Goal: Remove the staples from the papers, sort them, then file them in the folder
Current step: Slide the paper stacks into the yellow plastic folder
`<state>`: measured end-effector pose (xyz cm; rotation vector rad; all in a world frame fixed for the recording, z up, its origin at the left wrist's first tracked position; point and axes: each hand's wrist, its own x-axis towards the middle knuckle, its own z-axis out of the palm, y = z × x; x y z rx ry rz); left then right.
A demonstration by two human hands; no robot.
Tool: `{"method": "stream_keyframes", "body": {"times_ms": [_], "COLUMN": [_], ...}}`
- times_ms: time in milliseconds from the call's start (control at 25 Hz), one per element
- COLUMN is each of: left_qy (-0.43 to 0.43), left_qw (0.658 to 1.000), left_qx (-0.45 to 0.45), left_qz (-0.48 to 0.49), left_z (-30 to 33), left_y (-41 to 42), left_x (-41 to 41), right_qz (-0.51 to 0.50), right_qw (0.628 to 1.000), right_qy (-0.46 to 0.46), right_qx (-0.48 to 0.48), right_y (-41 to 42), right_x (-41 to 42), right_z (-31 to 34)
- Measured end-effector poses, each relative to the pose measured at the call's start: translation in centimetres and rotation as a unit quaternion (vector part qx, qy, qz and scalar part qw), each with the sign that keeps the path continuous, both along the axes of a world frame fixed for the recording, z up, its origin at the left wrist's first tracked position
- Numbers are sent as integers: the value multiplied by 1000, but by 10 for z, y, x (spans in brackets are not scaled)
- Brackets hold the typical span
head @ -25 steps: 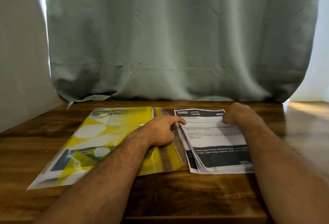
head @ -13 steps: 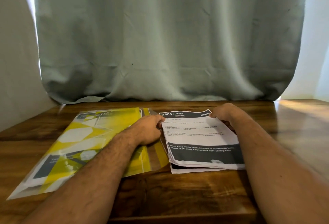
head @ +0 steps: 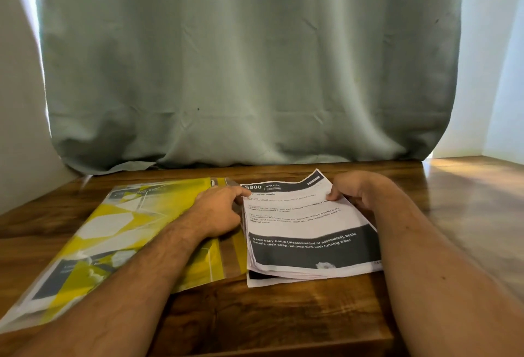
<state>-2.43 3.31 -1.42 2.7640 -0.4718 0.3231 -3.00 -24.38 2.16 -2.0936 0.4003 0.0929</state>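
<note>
wooden table (head: 283,314), grey-green curtain (head: 249,58) behind

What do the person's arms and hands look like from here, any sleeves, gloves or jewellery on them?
Both forearms are bare up to the frame edge, with no sleeves in view. The left hand and right hand wear no gloves, and no rings, watch or bands show. The left forearm is visibly hairy.

1 paper stack (head: 306,231), 1 folder (head: 119,231), 2 hands: L (head: 218,210), R (head: 354,189).
</note>
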Motion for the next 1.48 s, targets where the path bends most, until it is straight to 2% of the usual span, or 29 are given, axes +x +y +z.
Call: {"method": "stream_keyframes", "body": {"times_ms": [80, 200, 400, 480, 560, 640, 760, 960, 1080, 1280, 1480], "left_qy": [-26, -7, 57, 30, -8, 16, 50, -42, -112, -147, -91], "left_qw": [999, 997, 995, 995, 987, 973, 966, 953, 943, 920, 913], "left_qx": [18, 17, -80, -67, -27, -14, -23, -107, -195, -334, -394], "left_qz": [40, 73, 31, 73, 158, 228, 254, 281, 246, 145, 55], "left_z": [0, -1, -3, 0, 6, 10, 12, 27, 34, 44, 39], "left_y": [2, 4, 7, 5, 7, 13, 23, 31, 33, 21, 15], "left_x": [1, 2, -5, -8, -6, -5, -5, -8, -15, -29, -25], "right_qz": [-16, -49, -72, -60, -39, -20, 16, 29, 56, 120, 21], "right_qw": [999, 990, 973, 966, 961, 967, 979, 990, 988, 981, 990], "right_qy": [-26, -69, -74, -93, -105, -101, -98, -73, -52, -46, -117], "right_qx": [27, 110, 205, 233, 254, 235, 176, 120, 134, 146, 72], "right_y": [-4, -21, -42, -38, -25, -10, 6, 9, 10, 22, 21], "right_x": [3, 13, 0, -2, 9, 21, 32, 38, 39, 35, 44], "right_z": [0, 1, 1, 1, 1, -3, -9, -15, -15, -14, -15]}}
